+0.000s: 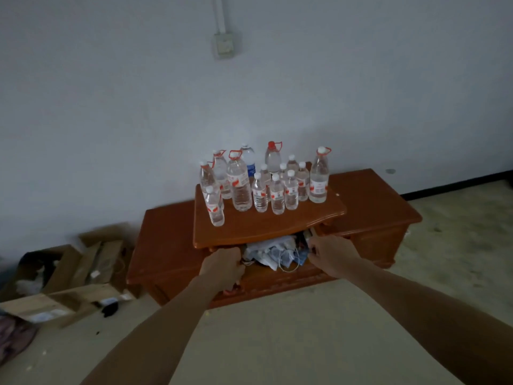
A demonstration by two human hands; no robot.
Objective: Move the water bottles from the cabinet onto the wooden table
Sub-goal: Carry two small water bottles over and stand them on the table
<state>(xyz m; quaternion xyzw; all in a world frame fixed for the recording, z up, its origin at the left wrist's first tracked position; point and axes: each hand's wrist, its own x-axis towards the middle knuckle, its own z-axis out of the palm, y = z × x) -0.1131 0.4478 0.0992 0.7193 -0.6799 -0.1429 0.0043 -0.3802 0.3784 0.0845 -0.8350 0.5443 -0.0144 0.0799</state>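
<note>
Several clear water bottles with white caps and red labels stand upright on the raised middle top of a low brown wooden cabinet. Some are tall with red carry loops, and one has a blue label. Below that top a drawer stands pulled out, full of crumpled white and blue clutter. My left hand grips the drawer's left front corner with curled fingers. My right hand grips its right front corner. Neither hand touches a bottle.
Open cardboard boxes with loose items lie on the floor to the left of the cabinet. A wall socket sits high on the pale wall. Bare floor stretches in front of the cabinet and to its right.
</note>
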